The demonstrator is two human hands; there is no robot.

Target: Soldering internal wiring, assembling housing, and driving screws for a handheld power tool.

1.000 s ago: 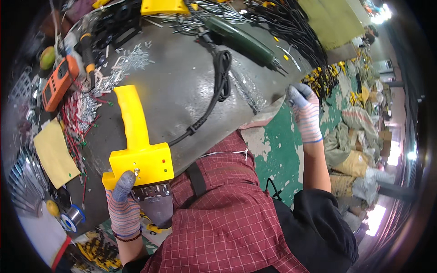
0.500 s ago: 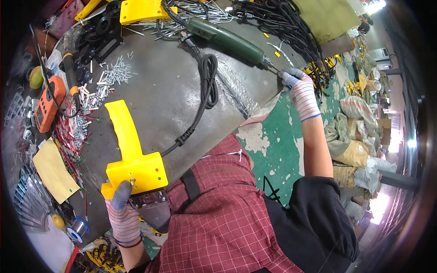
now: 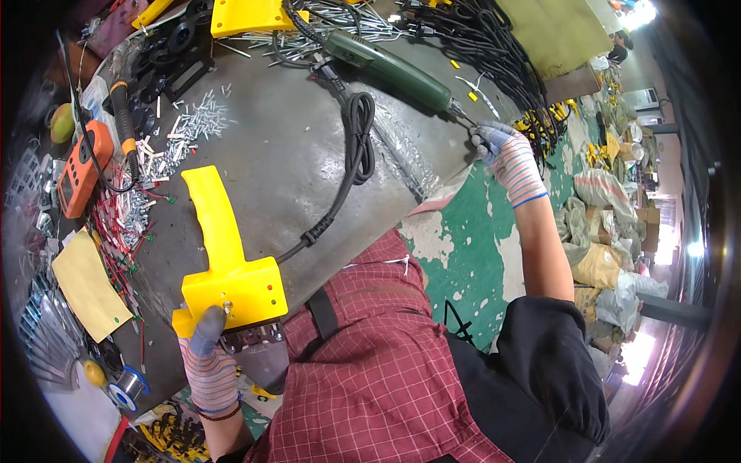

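Note:
My left hand (image 3: 207, 363), in a striped glove with grey fingertips, grips the head of a yellow plastic device housing (image 3: 235, 289). Its thumb presses beside a screw on the face, and the handle points away from me. A flat metal part shows under the housing, and a black power cord (image 3: 340, 193) runs from it, bundled on the table. At the table's right edge my gloved right hand (image 3: 505, 154) has its fingers drawn together at the bit tip of a green electric screwdriver (image 3: 390, 71), which lies on the table. Anything pinched there is too small to make out.
Loose screws (image 3: 204, 119), red wires and an orange meter (image 3: 83, 170) lie on the left. Nearer are a yellow card (image 3: 91, 285) and a solder spool (image 3: 130, 387). Black cords (image 3: 478, 38) pile at the far right, beside long metal rods (image 3: 378, 27).
My right hand has drawn slightly toward me at the bit tip, its fingers more curled. My left hand keeps its grip on the housing. The whole view has shifted a little.

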